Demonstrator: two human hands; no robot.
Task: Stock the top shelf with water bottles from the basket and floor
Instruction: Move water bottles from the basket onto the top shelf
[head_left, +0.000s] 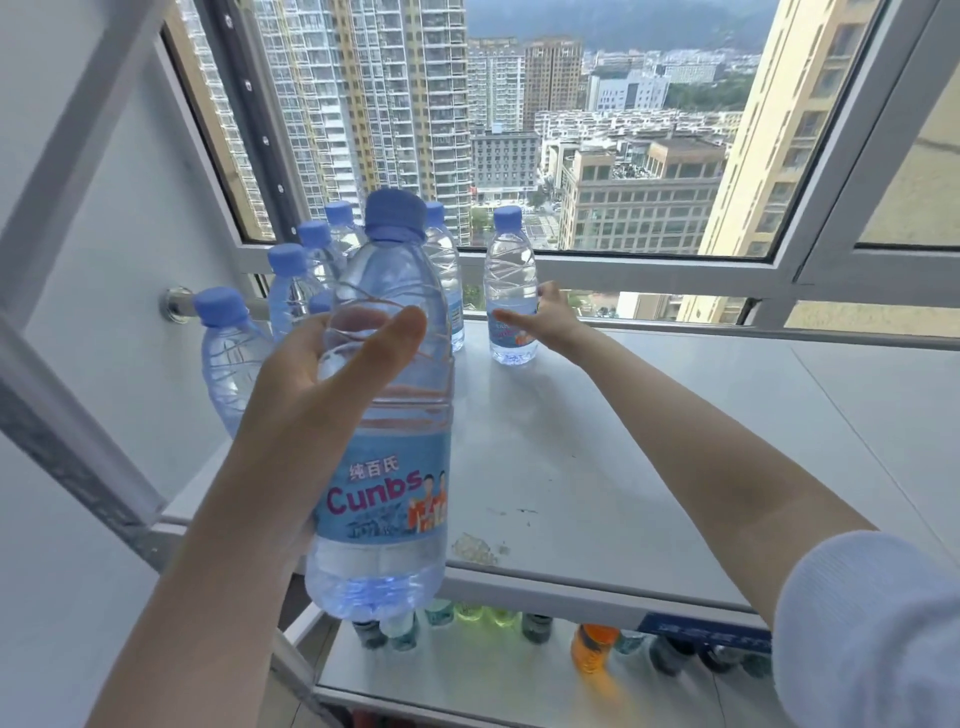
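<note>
A group of water bottles (291, 291) stands on the top shelf (649, 415) at ten o'clock. The left hand (317, 384) wraps around a big bottle (387, 415), held upright in the air. At twelve o'clock, the right hand (550, 317) curls round a lone bottle (510, 291) standing on the shelf.

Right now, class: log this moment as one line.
left hand: holds bottle | right hand: on far bottle | top shelf: partly stocked

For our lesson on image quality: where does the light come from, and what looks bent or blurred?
Head view: daylight enters through the window, backlighting the bottles; the wide lens bows the window frame; the held bottle in the left hand looks oversized; the lower-shelf drinks are soft.
</note>
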